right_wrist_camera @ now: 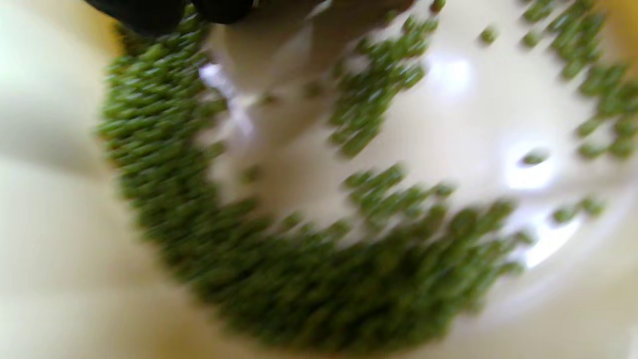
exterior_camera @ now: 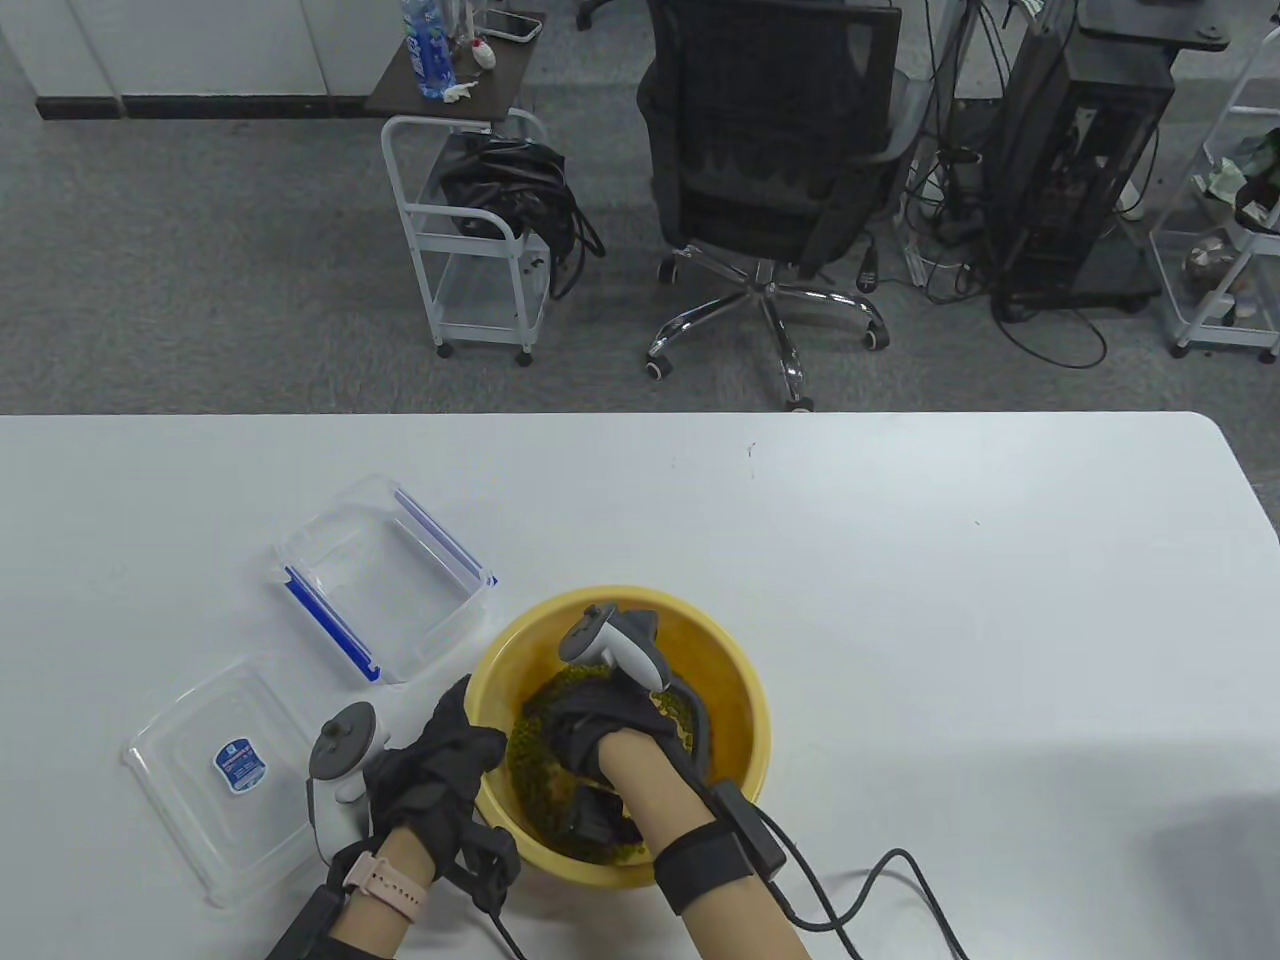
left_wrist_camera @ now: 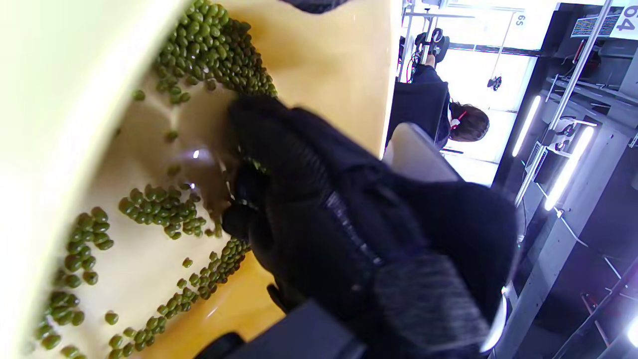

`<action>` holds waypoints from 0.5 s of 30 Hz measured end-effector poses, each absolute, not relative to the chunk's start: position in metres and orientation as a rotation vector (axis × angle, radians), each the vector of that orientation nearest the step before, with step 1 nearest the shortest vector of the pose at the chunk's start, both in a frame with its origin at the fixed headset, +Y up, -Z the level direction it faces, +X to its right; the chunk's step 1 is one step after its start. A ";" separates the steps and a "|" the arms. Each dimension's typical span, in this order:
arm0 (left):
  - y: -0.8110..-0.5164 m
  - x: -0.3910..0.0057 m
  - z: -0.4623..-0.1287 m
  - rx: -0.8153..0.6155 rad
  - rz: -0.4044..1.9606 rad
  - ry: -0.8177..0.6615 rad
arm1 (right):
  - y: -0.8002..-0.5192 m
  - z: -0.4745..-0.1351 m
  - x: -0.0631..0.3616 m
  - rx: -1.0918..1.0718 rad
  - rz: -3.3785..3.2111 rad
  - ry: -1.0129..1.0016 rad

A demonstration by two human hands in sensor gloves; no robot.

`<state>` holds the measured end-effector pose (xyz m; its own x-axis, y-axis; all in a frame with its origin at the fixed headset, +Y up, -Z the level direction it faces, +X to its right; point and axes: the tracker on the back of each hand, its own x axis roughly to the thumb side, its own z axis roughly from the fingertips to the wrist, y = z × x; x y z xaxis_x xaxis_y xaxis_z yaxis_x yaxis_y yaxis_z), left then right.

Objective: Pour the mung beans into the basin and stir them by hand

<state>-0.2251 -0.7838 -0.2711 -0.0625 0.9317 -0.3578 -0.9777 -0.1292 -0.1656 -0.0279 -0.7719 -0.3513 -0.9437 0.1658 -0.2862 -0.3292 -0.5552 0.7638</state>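
Blue-labelled clear lid [exterior_camera: 225,775], label writing unreadable

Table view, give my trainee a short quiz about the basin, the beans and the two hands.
1. True or false: the mung beans are still in the clear container.
2. Which hand is down inside the yellow basin: A left, B right?
3. Fill in: the left hand rests on the basin's ____.

Key: 1 false, the container looks empty and the beans lie in the basin. 2 B, the right hand. 3 rim.
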 end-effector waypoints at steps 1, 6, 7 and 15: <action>-0.784 -0.225 -0.271 -0.434 1.645 0.136 | -0.772 -0.352 -0.021 -0.264 2.561 1.289; -0.784 -0.225 -0.271 -0.435 1.647 0.138 | -0.767 -0.341 -0.007 -0.293 2.496 1.318; -0.784 -0.225 -0.271 -0.434 1.648 0.139 | -0.766 -0.336 -0.006 -0.261 2.462 1.441; -0.785 -0.225 -0.270 -0.431 1.645 0.137 | -0.748 -0.314 0.006 0.025 2.177 1.423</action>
